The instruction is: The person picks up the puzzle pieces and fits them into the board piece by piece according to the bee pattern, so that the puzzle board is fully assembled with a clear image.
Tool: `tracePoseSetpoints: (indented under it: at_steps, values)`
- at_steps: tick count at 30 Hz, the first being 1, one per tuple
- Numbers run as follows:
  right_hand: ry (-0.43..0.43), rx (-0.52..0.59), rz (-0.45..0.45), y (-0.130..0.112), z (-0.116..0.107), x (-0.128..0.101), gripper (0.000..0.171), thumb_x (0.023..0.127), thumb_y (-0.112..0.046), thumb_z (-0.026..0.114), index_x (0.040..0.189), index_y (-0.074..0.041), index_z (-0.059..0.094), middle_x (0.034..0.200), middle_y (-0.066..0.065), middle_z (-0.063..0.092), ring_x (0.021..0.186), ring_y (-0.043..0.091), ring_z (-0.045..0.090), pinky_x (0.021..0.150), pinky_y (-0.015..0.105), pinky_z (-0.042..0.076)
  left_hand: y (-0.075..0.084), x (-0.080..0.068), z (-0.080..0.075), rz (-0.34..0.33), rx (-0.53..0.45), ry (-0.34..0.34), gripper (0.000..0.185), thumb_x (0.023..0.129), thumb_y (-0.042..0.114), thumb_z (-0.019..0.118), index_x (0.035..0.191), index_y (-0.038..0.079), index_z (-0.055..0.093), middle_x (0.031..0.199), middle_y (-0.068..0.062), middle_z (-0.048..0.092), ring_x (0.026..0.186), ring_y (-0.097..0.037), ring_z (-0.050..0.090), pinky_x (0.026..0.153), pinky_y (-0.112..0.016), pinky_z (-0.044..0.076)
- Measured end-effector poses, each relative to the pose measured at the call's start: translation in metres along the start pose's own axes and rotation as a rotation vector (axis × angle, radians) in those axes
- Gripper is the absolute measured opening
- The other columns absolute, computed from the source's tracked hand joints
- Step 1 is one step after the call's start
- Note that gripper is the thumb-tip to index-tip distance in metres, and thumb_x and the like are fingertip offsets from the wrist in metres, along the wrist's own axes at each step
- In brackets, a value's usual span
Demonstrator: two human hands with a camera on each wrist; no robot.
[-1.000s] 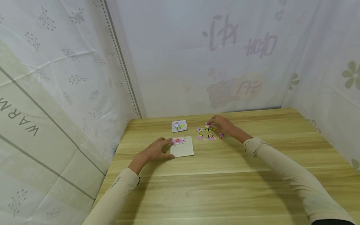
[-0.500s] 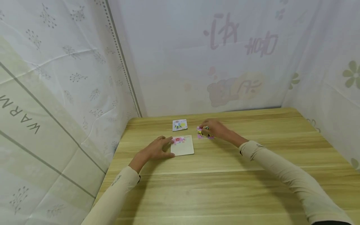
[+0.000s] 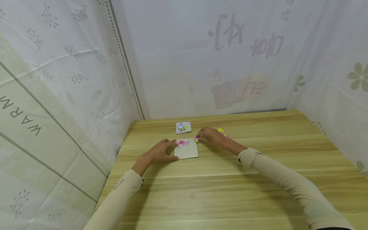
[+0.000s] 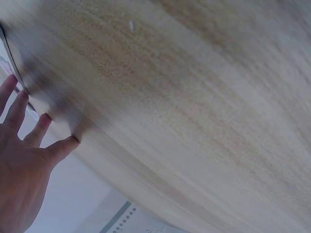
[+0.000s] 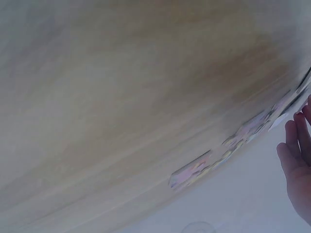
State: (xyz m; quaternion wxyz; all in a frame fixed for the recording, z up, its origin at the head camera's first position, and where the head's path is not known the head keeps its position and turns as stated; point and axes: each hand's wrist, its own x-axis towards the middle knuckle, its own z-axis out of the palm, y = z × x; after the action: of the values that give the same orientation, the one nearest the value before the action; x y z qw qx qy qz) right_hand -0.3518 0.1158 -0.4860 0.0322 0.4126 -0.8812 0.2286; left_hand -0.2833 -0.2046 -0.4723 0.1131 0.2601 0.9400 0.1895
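Note:
A white square puzzle board (image 3: 187, 153) lies on the wooden table, with joined pink puzzle pieces (image 3: 182, 142) in its upper left corner. My left hand (image 3: 161, 151) rests at the board's left edge, thumb and fingers spread; the left wrist view shows the same hand (image 4: 29, 150) with its fingertips at the edge. At the board's upper right corner, my right hand (image 3: 212, 136) pinches a small pink and yellow puzzle piece (image 3: 196, 139). Loose puzzle pieces (image 3: 220, 130) lie behind that hand, partly hidden by it. The right wrist view catches this hand (image 5: 299, 155) at its right edge.
A small picture card (image 3: 183, 127) with a bee on it lies behind the board. Patterned cloth (image 3: 184, 64) hangs along the table's back and sides. Wood-grain tabletop (image 3: 201, 195) stretches in front of the board.
My right hand has moved left from the loose pieces to the board's upper right corner, bringing a puzzle piece along. The left hand has stayed at the board's left edge.

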Motion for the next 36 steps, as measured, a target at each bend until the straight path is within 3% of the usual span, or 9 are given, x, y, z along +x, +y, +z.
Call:
tracePoseSetpoints:
  at_steps: [10, 30, 36]
  values:
    - [0.024, -0.029, -0.076, -0.009, 0.011, 0.003, 0.019, 0.099, -0.011, 0.072, 0.114, -0.003, 0.079, 0.113, 0.010, 0.073, 0.107, 0.024, 0.067, 0.093, 0.039, 0.056, -0.002, 0.001, 0.001, 0.005, 0.000, 0.009, 0.081, 0.090, 0.058, 0.076, 0.155, 0.018, 0.051, 0.165, -0.005, 0.039, 0.150, -0.039, 0.032, 0.117, -0.061, 0.032]
    - [-0.043, -0.132, -0.014, -0.020, 0.020, 0.016, 0.020, 0.101, -0.020, 0.071, 0.114, -0.009, 0.080, 0.117, 0.010, 0.072, 0.112, 0.026, 0.066, 0.099, 0.041, 0.054, -0.001, 0.003, 0.000, -0.004, 0.007, -0.004, 0.083, 0.090, 0.059, 0.075, 0.156, 0.017, 0.049, 0.164, -0.007, 0.040, 0.150, -0.039, 0.032, 0.118, -0.060, 0.033]
    - [-0.030, -0.157, -0.050, -0.016, 0.024, 0.017, 0.018, 0.100, -0.020, 0.072, 0.112, -0.009, 0.080, 0.115, 0.009, 0.073, 0.110, 0.025, 0.066, 0.097, 0.040, 0.055, -0.001, 0.002, 0.000, -0.002, 0.009, -0.002, 0.082, 0.090, 0.057, 0.076, 0.156, 0.016, 0.049, 0.164, -0.007, 0.040, 0.150, -0.041, 0.032, 0.118, -0.061, 0.032]
